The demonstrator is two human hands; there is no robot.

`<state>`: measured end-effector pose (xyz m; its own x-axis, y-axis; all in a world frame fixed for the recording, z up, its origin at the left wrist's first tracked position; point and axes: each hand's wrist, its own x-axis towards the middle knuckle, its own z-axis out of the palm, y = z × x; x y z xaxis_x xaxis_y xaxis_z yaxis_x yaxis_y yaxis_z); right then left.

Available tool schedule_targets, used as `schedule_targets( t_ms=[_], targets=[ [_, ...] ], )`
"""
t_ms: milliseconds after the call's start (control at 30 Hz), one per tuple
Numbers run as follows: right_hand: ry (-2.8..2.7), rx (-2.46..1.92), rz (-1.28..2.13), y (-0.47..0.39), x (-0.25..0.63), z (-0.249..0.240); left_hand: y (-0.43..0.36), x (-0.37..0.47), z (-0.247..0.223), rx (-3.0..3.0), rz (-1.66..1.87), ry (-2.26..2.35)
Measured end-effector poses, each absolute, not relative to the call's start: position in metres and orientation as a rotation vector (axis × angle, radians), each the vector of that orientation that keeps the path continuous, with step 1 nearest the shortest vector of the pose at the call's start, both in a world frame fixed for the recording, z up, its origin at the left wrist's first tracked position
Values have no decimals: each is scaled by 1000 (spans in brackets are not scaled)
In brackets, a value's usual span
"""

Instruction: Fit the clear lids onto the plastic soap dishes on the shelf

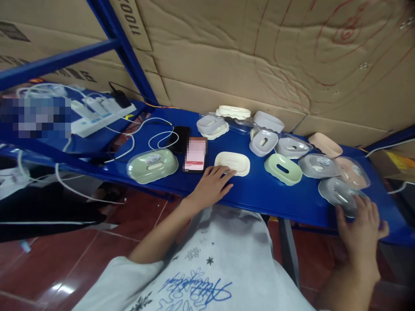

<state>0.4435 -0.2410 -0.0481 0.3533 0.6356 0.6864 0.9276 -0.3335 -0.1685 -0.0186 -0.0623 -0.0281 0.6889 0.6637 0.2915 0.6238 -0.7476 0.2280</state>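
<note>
My left hand [215, 185] rests with its fingers apart at the near edge of a cream oval dish [238, 162]. At the right, my right hand [361, 220] has its fingers on the near side of a grey dish under a clear cover [337, 192]; whether it grips the dish is unclear. A light green dish [283, 169] with a slot lies between the hands. Behind my right hand are a pink covered dish [353, 172] and another grey covered dish [319, 166]. A green covered dish [152, 166] sits at the left.
A lit phone [196, 153] lies beside a black device [180, 137] and white cables. Several cream, grey and pink dish parts stand along the back of the blue table [256, 196]. Blue shelf posts and a white power strip [100, 119] are at the left, cardboard behind.
</note>
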Motion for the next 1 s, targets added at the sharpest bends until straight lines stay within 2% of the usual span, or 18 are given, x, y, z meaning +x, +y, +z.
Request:
schedule_targets(
  t_ms=[100,300,400,500,667,1000],
  targets=[
    [-1416,-1909,-767,-204,410,-21,-61,-19,-33,2770,605,1035],
    [-2182,-1594,-251,-80,300,34,-54,-22,-39,2719,729,926],
    [-2434,-1661,-53,-12,260,33,-52,-24,-43,2669,837,950],
    [-2372,-1861,-48,29,238,18,-51,-25,-44,2636,869,983],
    [-2341,-1854,-42,23,242,2,-52,-26,-42,2592,829,921],
    [-2356,-1335,232,-63,274,8,-50,-26,-37,2516,884,897]
  ],
)
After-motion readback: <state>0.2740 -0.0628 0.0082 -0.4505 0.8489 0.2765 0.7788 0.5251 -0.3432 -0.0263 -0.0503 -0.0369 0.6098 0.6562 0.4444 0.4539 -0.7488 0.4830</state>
